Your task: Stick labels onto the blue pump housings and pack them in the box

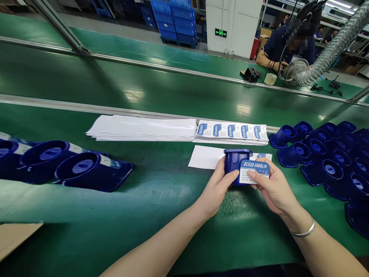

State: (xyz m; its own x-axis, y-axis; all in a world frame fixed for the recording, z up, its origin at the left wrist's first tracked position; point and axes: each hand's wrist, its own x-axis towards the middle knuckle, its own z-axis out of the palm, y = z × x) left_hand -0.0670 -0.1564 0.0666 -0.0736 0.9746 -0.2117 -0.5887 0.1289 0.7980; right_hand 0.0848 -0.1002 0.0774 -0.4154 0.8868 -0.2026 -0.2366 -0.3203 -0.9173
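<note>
A dark blue plastic housing [234,161] is held just above the green bench. My left hand [215,189] wraps round its left side, thumb against the front. My right hand [273,188] presses a blue and white label [255,171] reading "DCS2Q-5000L/H" onto the housing's front, thumb lying across the label's lower edge. Both hands are closed on the part. Under and behind the housing lies a white backing sheet [204,157].
Label sheets [232,131] and a stack of blank white sheets [144,128] lie behind. Several unlabelled blue housings [323,152] crowd the right side; labelled ones [72,165] lie at the left. A person [288,44] works across the far belt beside a flexible duct [331,50].
</note>
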